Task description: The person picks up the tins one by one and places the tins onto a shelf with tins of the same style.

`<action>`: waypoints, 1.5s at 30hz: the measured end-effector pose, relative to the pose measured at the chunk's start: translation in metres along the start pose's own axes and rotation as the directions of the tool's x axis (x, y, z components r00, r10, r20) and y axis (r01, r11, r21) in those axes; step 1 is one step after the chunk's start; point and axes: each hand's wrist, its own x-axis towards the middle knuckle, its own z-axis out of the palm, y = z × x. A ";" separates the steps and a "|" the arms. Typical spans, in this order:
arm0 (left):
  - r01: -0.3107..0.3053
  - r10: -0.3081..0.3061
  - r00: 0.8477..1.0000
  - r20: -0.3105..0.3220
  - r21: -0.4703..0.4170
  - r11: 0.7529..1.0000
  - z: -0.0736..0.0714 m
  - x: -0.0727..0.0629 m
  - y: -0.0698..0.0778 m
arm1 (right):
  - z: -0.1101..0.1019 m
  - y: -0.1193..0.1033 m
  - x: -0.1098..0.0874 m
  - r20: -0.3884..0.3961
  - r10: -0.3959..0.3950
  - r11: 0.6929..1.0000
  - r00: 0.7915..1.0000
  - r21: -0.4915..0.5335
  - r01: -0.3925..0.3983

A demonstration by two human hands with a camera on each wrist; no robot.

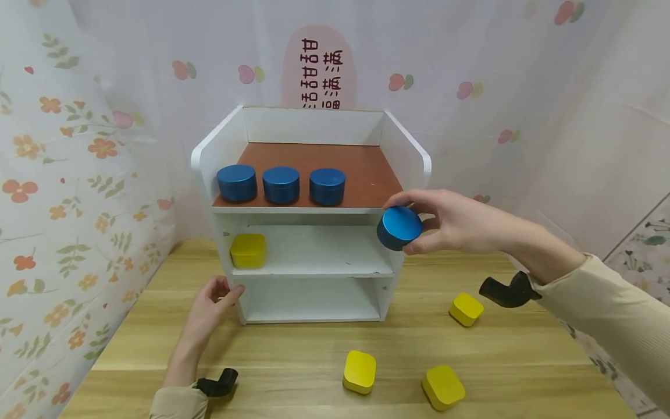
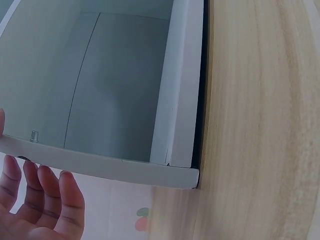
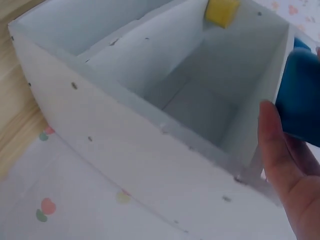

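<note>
A blue round tin (image 1: 399,228) is tilted in my right hand (image 1: 445,221), pinched between thumb and fingers in front of the shelf's upper right edge. In the right wrist view the same blue tin (image 3: 302,97) shows only in part, by the thumb. My left hand (image 1: 211,302) grips the left side panel of the white shelf unit (image 1: 314,275) low down, thumb on the front edge and fingers outside. Three more blue tins (image 1: 281,185) stand in a row on the brown top board (image 1: 319,157). On the middle shelf, a yellow square tin (image 1: 248,251) sits at the left.
Three yellow square tins lie on the wooden table (image 1: 282,361): one in front of the shelf (image 1: 359,371), another at front right (image 1: 443,387), a third farther back at right (image 1: 466,309). A patterned cloth (image 1: 471,116) hangs behind and at the sides.
</note>
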 end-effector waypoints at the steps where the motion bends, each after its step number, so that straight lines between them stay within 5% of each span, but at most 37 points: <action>1: 0.001 -0.001 1.000 -0.001 0.003 1.000 0.000 0.000 0.000 | 0.001 -0.002 0.004 -0.007 0.004 1.000 1.000 -0.003 -0.004; 11: -0.003 0.003 1.000 0.002 -0.001 1.000 0.000 -0.001 0.000 | 0.005 -0.021 0.024 -0.247 0.073 0.984 0.966 -0.137 -0.110; 19: -0.004 0.004 1.000 0.005 0.006 1.000 0.001 0.000 0.000 | 0.012 -0.030 0.034 -0.344 0.117 0.942 0.932 -0.258 -0.213; 45: -0.017 0.017 1.000 0.002 0.018 1.000 -0.001 0.002 -0.001 | 0.011 -0.036 0.059 -0.355 0.241 0.866 0.903 -0.341 -0.365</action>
